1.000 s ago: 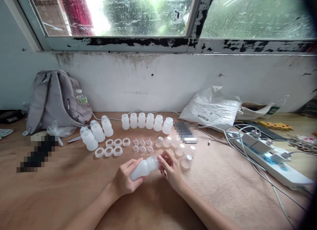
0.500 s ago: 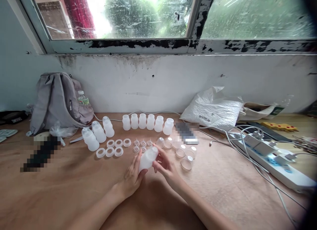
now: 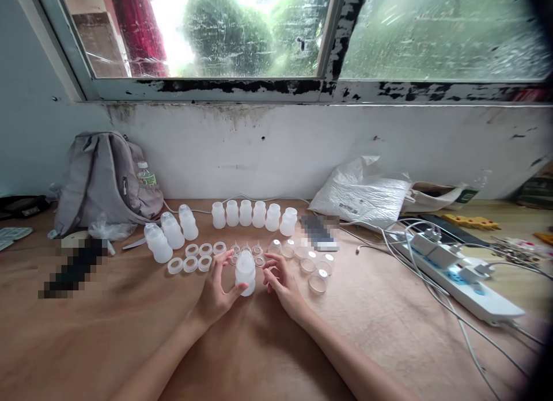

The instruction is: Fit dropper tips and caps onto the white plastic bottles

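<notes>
Left hand: my left hand (image 3: 215, 292) wraps around the lower side of the small white bottle (image 3: 245, 272), thumb in front and fingers curled behind it, so it is closed on the bottle.
Right hand: my right hand (image 3: 283, 284) sits just beside the bottle on its right, fingers loosely spread and bent, gripping nothing; whether a fingertip touches the bottle I cannot tell.
Bottle: it stands upright on the brown tabletop (image 3: 108, 332), neck up, between my two hands and just in front of the small nipples.
Rings: six white rings (image 3: 196, 257) lie in two rows to the left of the bottle, near my left fingers.
Nipples: a cluster of clear nipples (image 3: 250, 252) lies just behind the bottle, partly hidden by it.
Clear caps: several clear round caps (image 3: 313, 268) lie to the right of my right hand, close together.
Back row: six white bottles (image 3: 253, 214) stand side by side further back, near the wall.
Capped bottles: three capped bottles (image 3: 170, 231) stand to the left of that row.
Left edge: a grey backpack (image 3: 101, 179) leans against the wall, with a water bottle (image 3: 146, 175) in its side pocket.
Right side: a white plastic bag (image 3: 367, 193) lies near the wall, and a power strip (image 3: 458, 274) with plugs and cables lies in front of it.
</notes>
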Motion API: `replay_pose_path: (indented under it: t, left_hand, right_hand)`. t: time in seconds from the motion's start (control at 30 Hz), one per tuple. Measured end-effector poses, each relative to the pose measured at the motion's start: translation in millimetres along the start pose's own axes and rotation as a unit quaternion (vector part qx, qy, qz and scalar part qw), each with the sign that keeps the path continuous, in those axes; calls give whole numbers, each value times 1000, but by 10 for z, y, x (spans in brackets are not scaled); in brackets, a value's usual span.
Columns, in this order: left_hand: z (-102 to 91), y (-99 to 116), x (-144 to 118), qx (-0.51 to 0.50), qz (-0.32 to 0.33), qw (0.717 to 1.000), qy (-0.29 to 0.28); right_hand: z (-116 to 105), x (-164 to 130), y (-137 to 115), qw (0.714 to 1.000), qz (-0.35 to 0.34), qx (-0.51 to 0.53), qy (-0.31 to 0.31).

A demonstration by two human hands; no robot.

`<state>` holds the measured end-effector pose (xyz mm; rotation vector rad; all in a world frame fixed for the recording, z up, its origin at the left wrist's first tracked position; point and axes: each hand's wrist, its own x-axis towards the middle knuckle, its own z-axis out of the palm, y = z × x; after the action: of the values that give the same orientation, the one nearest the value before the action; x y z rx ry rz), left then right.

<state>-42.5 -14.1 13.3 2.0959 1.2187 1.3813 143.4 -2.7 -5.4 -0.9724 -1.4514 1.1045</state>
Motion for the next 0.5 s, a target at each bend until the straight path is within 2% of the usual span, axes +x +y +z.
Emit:
replay_pose_path:
  t: [0.07, 0.1, 0.27, 0.37, 0.5]
  left_hand:
    - [-83, 135, 99, 19, 5, 999, 27]
    - [-118, 203, 156, 32, 7, 999, 23]
    - [-256, 419, 444, 114, 15, 991, -68]
    - [-402, 403, 670, 170, 4, 983, -66]
    - [-696, 247, 1156, 266, -27, 963, -41]
  right_hand:
    - [5, 3, 21, 1000, 0, -12, 4]
    - [9, 1, 27, 1000, 0, -17, 2]
    - [23, -16, 45, 999, -1, -36, -7]
    - [16, -17, 63, 999, 1, -42, 2]
    - [1, -9, 100, 997, -10, -75, 25]
